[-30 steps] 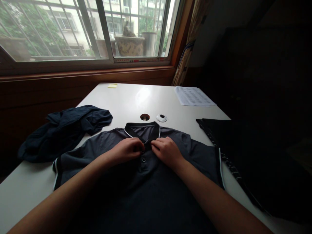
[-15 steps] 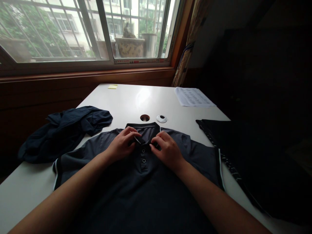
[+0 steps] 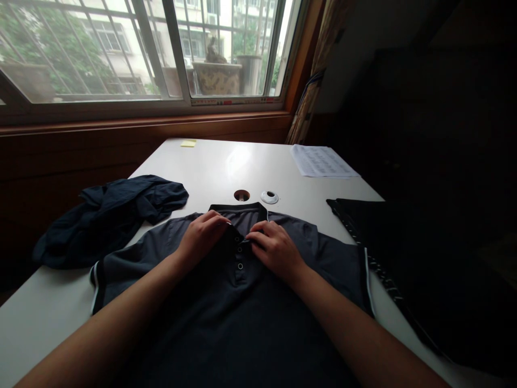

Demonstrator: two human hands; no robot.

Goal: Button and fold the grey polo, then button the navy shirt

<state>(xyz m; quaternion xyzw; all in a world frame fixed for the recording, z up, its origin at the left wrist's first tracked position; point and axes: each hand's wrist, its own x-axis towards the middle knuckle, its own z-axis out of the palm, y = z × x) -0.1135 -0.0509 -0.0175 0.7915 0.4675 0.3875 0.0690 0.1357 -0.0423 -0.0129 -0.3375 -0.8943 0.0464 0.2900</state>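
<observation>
A dark polo shirt (image 3: 242, 318) lies spread front side up on the white table, its collar (image 3: 234, 207) toward the window and its sleeves out to both sides. Several ring-shaped snaps or buttons run down the front placket (image 3: 240, 272). My left hand (image 3: 204, 231) is closed on the left side of the collar near the neck opening. Opposite it, my right hand (image 3: 274, 245) pinches the right edge of the neck opening, by the top of the placket. The fingertips of both hands are partly hidden in the dark cloth.
A crumpled navy garment (image 3: 109, 226) lies at the left, dark folded cloth (image 3: 424, 258) at the right. Behind the collar are a cable hole (image 3: 242, 195) and its white cover (image 3: 269, 196). Printed sheets (image 3: 323, 160) and a yellow sticky note (image 3: 188, 143) rest farther back.
The left collar flap has been moved over, and another button at the top of the placket now shows. My right hand has shifted slightly left and down.
</observation>
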